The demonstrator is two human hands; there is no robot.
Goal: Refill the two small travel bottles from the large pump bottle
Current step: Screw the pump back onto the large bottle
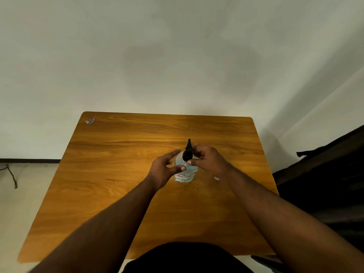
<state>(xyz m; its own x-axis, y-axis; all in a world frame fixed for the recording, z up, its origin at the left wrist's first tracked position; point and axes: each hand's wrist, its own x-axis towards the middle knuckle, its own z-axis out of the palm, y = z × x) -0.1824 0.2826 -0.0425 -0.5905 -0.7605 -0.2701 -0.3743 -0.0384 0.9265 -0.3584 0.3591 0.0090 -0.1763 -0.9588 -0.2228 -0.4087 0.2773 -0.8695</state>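
One camera on my head, looking forward and down.
It faces the wooden table from above my lap, wide-angled, near enough that my forearms fill the lower frame; the wall beyond rises behind the table's far edge.

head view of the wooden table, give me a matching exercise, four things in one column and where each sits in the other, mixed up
Things:
1. clear pump bottle of blue liquid with black pump
2. small blue and white sticker
3. left hand
4. right hand

Places:
A. far left corner of the brown wooden table
B. at the black pump top, fingers curled
C. mid-table, standing upright
D. against the bottle's left side, fingers spread

Pairs: 1-C, 2-A, 3-D, 4-B
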